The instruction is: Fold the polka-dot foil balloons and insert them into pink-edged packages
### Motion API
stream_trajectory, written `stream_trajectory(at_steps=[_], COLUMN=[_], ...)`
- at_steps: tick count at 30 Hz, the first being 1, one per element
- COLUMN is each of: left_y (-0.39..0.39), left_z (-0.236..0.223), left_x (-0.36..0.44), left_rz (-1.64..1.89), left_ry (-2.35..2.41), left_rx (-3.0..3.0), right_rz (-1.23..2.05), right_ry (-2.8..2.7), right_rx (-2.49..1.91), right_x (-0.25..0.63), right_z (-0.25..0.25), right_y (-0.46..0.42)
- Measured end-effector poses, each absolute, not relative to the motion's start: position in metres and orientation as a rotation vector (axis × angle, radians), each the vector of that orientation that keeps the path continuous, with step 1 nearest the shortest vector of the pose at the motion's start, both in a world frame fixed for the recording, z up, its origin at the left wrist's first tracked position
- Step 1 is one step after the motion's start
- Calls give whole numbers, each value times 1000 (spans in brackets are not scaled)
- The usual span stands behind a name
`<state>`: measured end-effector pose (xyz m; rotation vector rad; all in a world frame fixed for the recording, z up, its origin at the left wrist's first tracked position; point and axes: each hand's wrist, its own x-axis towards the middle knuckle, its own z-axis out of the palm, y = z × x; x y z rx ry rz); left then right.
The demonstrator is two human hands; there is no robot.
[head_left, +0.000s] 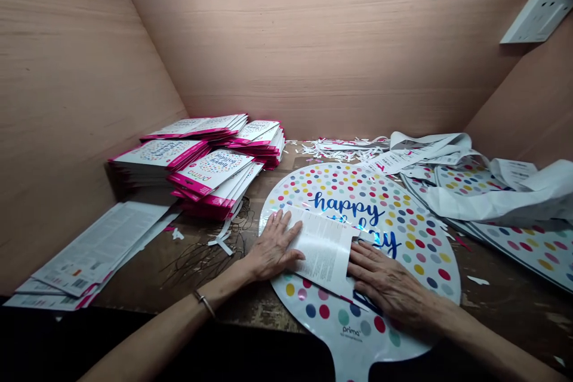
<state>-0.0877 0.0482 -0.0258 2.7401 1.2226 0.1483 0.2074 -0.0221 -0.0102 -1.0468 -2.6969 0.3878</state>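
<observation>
Head view: both hands lie flat and open, grasping nothing. The left hand (273, 245) and right hand (385, 283) press on a white printed leaflet (323, 250) lying on a round white foil balloon with multicoloured dots (416, 239), which rests on the worn brown wooden bench (201, 286). Left of the balloon sit stacks of pink-edged balloon packets (210, 173), with loose printed sheets (94, 250) beyond them. Right of it, more dotted foil balloons (465, 179) lie under crumpled white paper strips (505, 197), while small white paper scraps (340, 149) lie behind it. Pinkish wood-grain panels (322, 42) rise beyond the balloon, with a white wall socket (539, 18) high to its right.
</observation>
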Motion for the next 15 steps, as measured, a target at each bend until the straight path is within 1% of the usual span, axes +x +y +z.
stream_trajectory(at_steps=[4, 9, 12, 15], left_y=[51, 52, 51, 50], left_z=[-25, -20, -20, -22], left_x=[-86, -90, -90, -90], left_rz=[165, 163, 178, 178], left_ry=[1156, 1139, 1149, 1144], left_rx=[2684, 2616, 2600, 2604], right_rz=[590, 760, 734, 550], right_ry=[-2723, -2766, -2775, -2754], right_rx=[-888, -693, -744, -795], right_x=[188, 193, 190, 178], right_z=[-4, 10, 6, -14], right_y=[-3, 10, 9, 13])
